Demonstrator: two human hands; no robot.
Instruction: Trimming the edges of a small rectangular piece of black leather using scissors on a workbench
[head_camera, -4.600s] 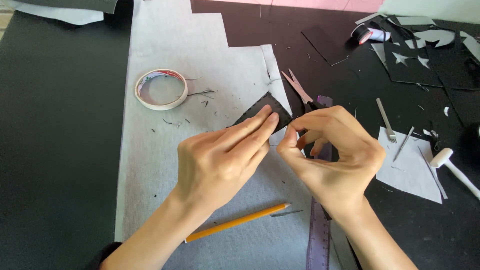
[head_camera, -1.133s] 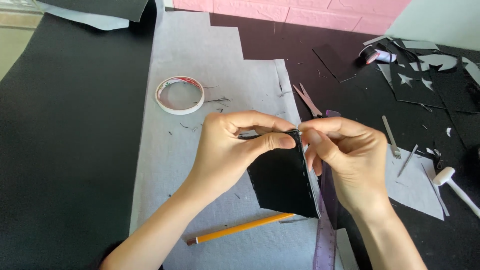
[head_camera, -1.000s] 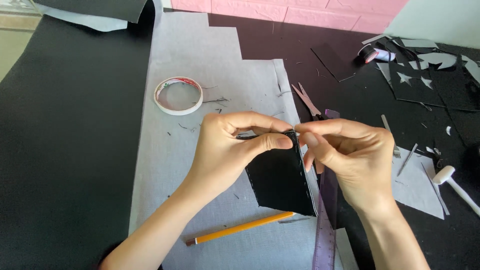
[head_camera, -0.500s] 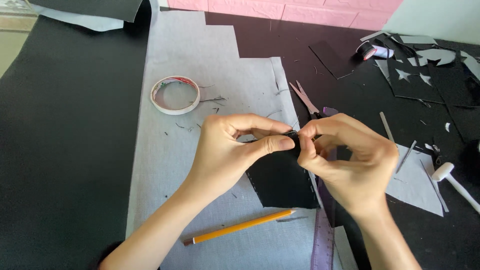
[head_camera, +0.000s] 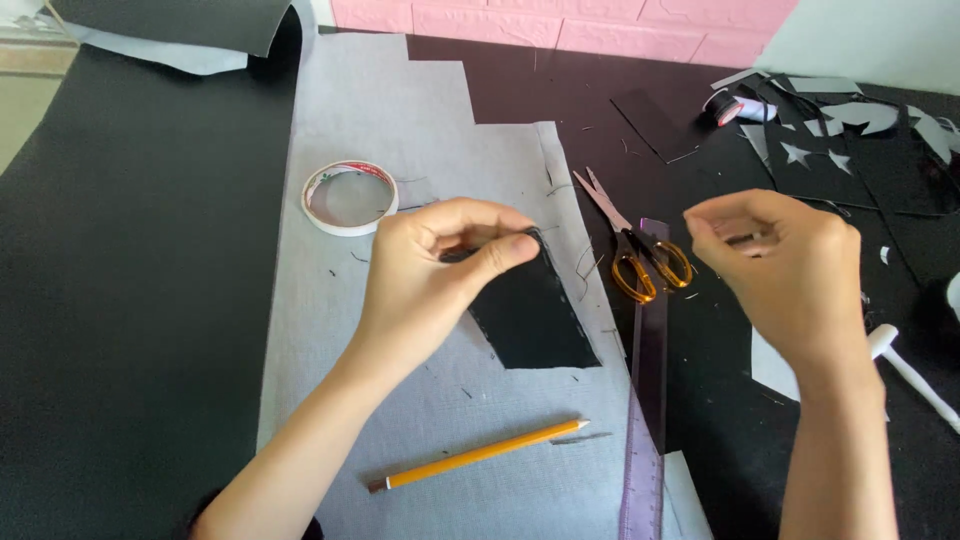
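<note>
- The black fabric piece is what I'm working on. It hangs down from my fingers over the grey fabric sheet, roughly in the middle of the table, and pale stitch marks run along its edges.
- My left hand has it pinched at the top corner, thumb on the front and the other fingers curled behind, so that grip is clamped on the piece.
- My right hand is off to the side, well apart from the piece and up in the air. Fingertips are pressed together like I'm nipping something thin, but honestly I can't tell if anything is in there, too small to make out.
- Just right of the piece: orange-handled scissors lying on the dark table, blades pointing up and left, with a purple ruler running down beside them, its top end touching the handles.
- Below the piece, a yellow pencil lies on the grey sheet, tip toward the ruler.
- Up and left of my left hand, a roll of white tape sits flat on the grey sheet.
- Far right corner has a mess of black paper scraps with star cut-outs.
- A white handle thing pokes in at the right edge, can't say what it is.
</note>
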